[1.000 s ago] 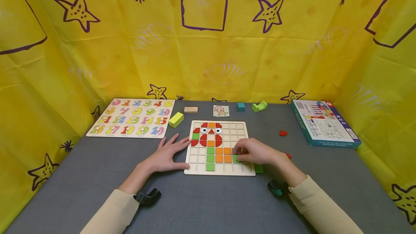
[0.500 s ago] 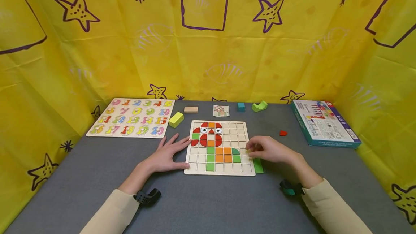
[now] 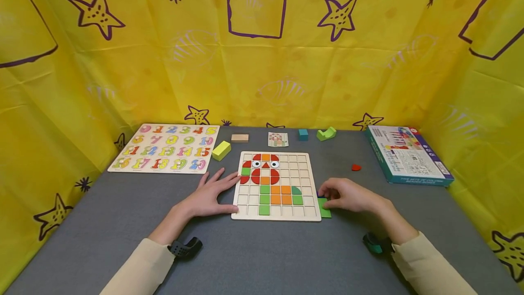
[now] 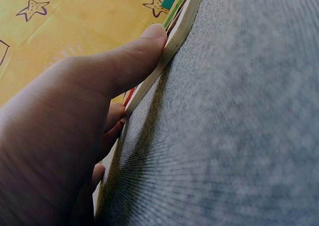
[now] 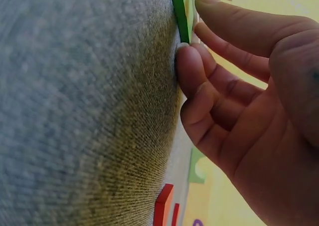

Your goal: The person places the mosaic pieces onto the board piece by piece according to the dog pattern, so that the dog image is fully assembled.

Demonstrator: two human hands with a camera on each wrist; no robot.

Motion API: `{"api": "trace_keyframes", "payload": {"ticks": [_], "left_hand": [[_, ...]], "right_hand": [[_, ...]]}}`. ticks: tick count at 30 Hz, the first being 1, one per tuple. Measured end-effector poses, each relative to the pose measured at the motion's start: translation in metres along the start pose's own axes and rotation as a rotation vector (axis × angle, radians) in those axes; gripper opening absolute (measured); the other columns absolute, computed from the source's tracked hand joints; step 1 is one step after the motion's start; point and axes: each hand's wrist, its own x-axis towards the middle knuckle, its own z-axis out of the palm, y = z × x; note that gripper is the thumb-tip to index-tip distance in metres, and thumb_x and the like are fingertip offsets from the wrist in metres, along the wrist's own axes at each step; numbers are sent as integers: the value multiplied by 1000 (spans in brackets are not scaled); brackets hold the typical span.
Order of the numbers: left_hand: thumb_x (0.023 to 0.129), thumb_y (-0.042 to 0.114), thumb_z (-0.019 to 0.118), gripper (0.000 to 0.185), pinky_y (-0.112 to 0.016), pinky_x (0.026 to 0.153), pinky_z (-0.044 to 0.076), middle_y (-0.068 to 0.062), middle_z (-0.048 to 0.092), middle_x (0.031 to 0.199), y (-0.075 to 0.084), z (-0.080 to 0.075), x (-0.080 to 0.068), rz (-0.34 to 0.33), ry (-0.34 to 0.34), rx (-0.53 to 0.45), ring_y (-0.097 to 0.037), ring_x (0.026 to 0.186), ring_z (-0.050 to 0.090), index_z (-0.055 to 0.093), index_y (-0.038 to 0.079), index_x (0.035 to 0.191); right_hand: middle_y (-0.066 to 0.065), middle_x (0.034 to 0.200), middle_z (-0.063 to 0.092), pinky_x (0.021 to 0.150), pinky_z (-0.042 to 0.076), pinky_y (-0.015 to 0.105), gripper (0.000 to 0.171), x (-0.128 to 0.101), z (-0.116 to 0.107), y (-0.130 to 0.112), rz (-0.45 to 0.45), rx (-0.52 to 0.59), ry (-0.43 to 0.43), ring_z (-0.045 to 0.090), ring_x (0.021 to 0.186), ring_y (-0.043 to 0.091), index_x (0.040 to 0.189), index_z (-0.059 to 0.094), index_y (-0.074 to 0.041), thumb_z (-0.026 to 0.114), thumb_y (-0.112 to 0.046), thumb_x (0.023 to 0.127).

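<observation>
My left hand (image 3: 210, 197) rests with spread fingers at the left edge of a wooden grid board (image 3: 245, 213); in the left wrist view its thumb (image 4: 144, 49) touches the board's side. Red, green and orange tiles fill part of the grid, including a green quarter-round tile (image 3: 296, 190) and a pair of eye tiles. Just off the board's right edge, my right hand (image 3: 350, 194) reaches to a green square tile (image 3: 324, 208) on the table. In the right wrist view, thumb and fingers are apart close beside this green tile (image 5: 182, 11). A bit of blue shows at the fingertips.
A number puzzle board (image 3: 163, 148) lies at back left, a box (image 3: 409, 154) at back right. Between them are a yellow block (image 3: 221, 150), a wooden block (image 3: 239, 138), a picture card (image 3: 278, 139), a blue block (image 3: 303, 134), a green curved block (image 3: 326, 134) and a red piece (image 3: 356, 167).
My right hand has let go of the green quarter-round tile on the grid and moved right, off the board, to the green square tile. The left hand stays put.
</observation>
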Motion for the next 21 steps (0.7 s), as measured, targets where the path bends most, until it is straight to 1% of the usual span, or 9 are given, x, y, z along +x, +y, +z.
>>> {"api": "trace_keyframes", "payload": {"ticks": [4, 6, 15, 21], "left_hand": [[83, 71, 67, 95, -71, 111, -5, 1, 31, 163, 0, 0, 0, -4, -4, 3, -39, 152, 8, 38, 21, 158], [83, 71, 67, 95, -71, 111, -5, 1, 31, 163, -1, 0, 0, -5, -6, 2, -39, 152, 8, 38, 21, 158], [83, 72, 66, 96, -70, 111, -6, 1, 31, 163, -2, 0, 1, -1, -3, 2, -39, 152, 7, 37, 22, 159], [83, 72, 66, 96, -70, 111, -6, 2, 30, 163, 0, -1, 1, -4, -7, 0, -38, 152, 7, 37, 22, 159]], "right_hand": [[-3, 93, 59, 70, 49, 28, 27, -1, 1, -3, -15, -18, -12, 54, 80, 15, 110, 69, -8, 80, -19, 89], [-3, 93, 59, 70, 49, 28, 28, -2, 1, -4, -9, -29, -16, 55, 80, 15, 111, 69, -9, 81, -20, 88], [-5, 95, 58, 72, 49, 28, 27, -1, 2, -6, 15, -71, -28, 54, 82, 14, 110, 70, -11, 81, -23, 88], [-4, 91, 57, 73, 49, 29, 21, 0, 3, -8, 14, -69, -22, 54, 81, 14, 102, 67, -12, 81, -20, 88]]}}
